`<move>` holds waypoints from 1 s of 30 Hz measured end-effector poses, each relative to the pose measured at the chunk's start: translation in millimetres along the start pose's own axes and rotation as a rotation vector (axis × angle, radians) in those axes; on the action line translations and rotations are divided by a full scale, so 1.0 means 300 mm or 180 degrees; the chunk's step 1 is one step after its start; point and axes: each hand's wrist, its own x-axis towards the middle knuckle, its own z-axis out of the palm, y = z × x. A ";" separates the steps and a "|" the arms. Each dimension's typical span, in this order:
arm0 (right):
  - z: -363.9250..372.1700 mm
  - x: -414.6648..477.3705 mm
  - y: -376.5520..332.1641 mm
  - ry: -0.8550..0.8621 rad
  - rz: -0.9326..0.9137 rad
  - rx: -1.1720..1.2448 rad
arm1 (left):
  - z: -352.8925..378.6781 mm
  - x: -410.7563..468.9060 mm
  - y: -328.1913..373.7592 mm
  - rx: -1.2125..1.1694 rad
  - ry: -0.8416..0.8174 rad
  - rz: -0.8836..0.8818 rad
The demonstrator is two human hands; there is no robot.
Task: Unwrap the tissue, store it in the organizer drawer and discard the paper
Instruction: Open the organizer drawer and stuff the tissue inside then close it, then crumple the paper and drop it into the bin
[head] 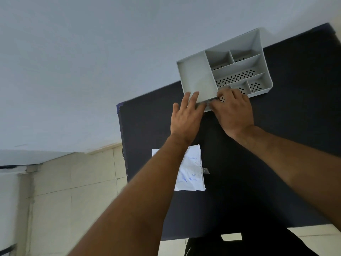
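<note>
Our left hand [185,118] lies flat with fingers spread on the near front edge of the grey organizer [224,68], gripping nothing. Our right hand [233,112] curls at the same edge, fingertips on the drawer front, though we cannot tell what it pinches. The white wrapper [191,172] lies on the dark table [267,163], partly under our left forearm.

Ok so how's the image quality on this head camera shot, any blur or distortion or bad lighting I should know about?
Head view: wide-angle bending curves the dark table edges and stretches the forearms. The gray organizer is fairly sharp, the left hand and right hand slightly soft. The white wrapper print is too blurred to read. Lighting is flat and soft, with no glare; the table's near part is very dark.
</note>
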 end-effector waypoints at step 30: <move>0.122 -0.338 -0.210 -0.1402 -0.0806 0.0299 | 0.219 -0.492 0.033 -0.1301 -0.0611 -0.1285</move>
